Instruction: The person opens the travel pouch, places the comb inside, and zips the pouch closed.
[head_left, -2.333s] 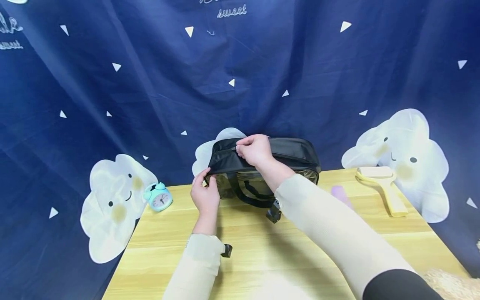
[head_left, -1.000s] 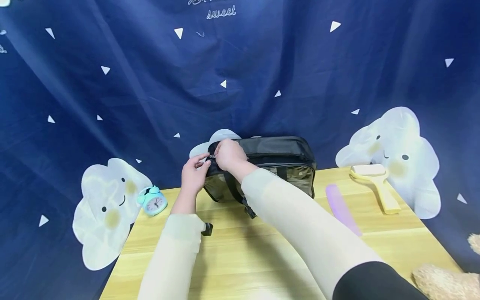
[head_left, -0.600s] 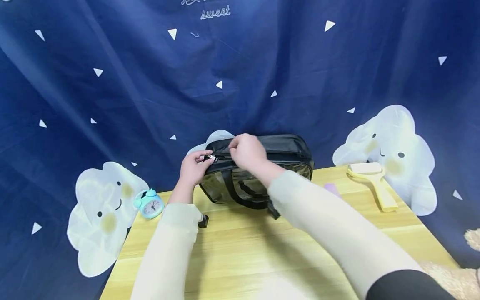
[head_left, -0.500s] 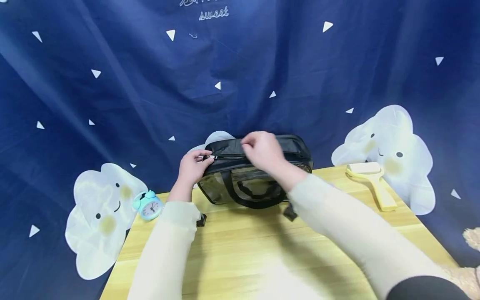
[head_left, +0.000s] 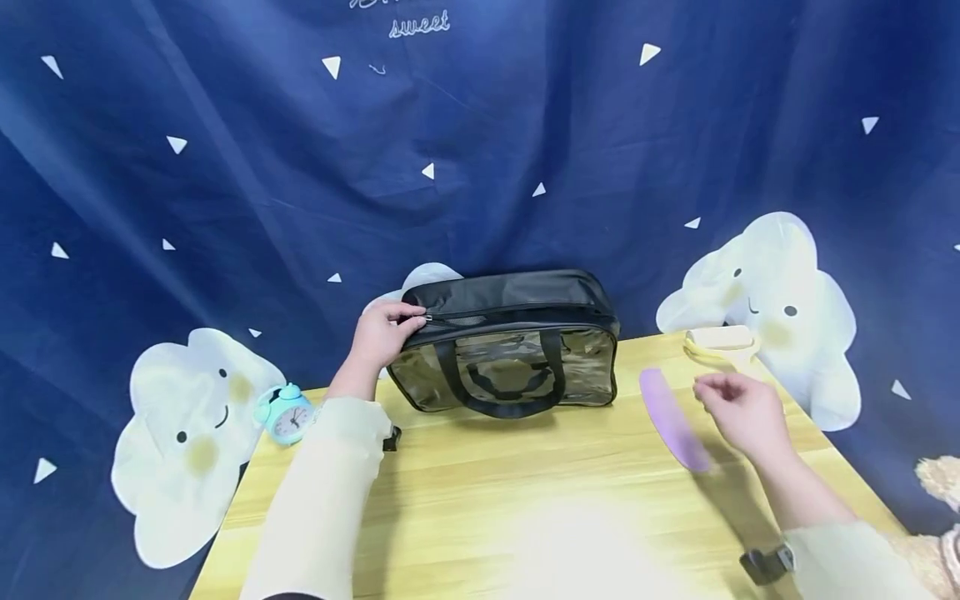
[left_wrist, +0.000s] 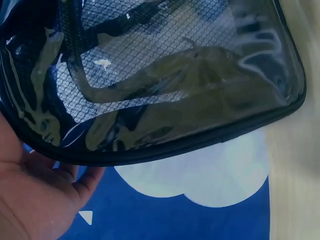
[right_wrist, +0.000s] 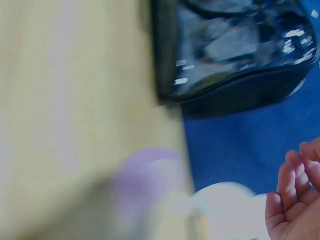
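Note:
A black zip bag with clear panels and dark carry handles stands at the back of the table. My left hand pinches its top left corner, thumb and finger at the zipper pull. In the left wrist view that hand curls behind the bag's edge, with the clear side panel above it. Over the table's right side hangs my right hand, fingers loosely curled around nothing. It is between a curved, flat purple strip, comb-like in shape, and a yellow lint roller, whose handle it covers.
A light blue alarm clock stands at the table's left edge, beside my left forearm. Fluffy tan plush shows at the far right. The blue cloud-print curtain hangs right behind the wooden table.
My right hand worked along the zipper to the left end, then let go and swept right, away from the bag. My left hand stayed at the bag's corner.

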